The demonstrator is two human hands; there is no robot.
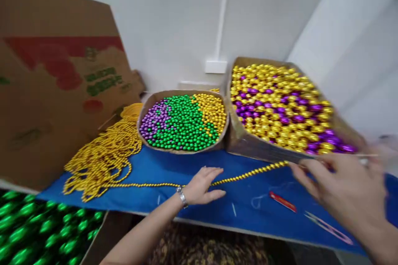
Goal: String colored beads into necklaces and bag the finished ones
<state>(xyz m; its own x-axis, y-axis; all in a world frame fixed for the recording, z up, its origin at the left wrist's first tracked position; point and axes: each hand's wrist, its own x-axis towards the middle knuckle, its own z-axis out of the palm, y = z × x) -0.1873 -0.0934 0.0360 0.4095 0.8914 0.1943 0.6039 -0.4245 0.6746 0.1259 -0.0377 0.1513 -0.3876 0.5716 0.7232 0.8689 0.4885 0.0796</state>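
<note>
Left hand (203,186) flat and open, palm down, fingers spread over a strand of gold beads (242,176), pressing it onto the blue tabletop (161,169); metal watch (182,196) on that wrist. Right hand (345,192) large and blurred close to the camera, fingers loosely curled at the far end of the same strand; whether pinching the strand or only touching it, cannot tell. Strand stretched between the two hands and trailing on past the left hand to a heap of gold bead strands (102,157) well out beyond its outer side. Just ahead of the left hand, a round cardboard box (183,122) filled with purple, green and gold beads in separate patches. Ahead of the right hand, touching that box, a larger cardboard box (280,107) tilted toward the viewer, full of mixed gold and purple beads. Between the hands, nearer the right one, a red pen-like object (282,201) lying on the blue surface; beneath the right hand, pink-handled scissors (329,227). Far beyond the left arm, a flattened brown carton (56,82) leaning upright, and below it, at the picture's lower corner, a mass of green beads (37,227).
</note>
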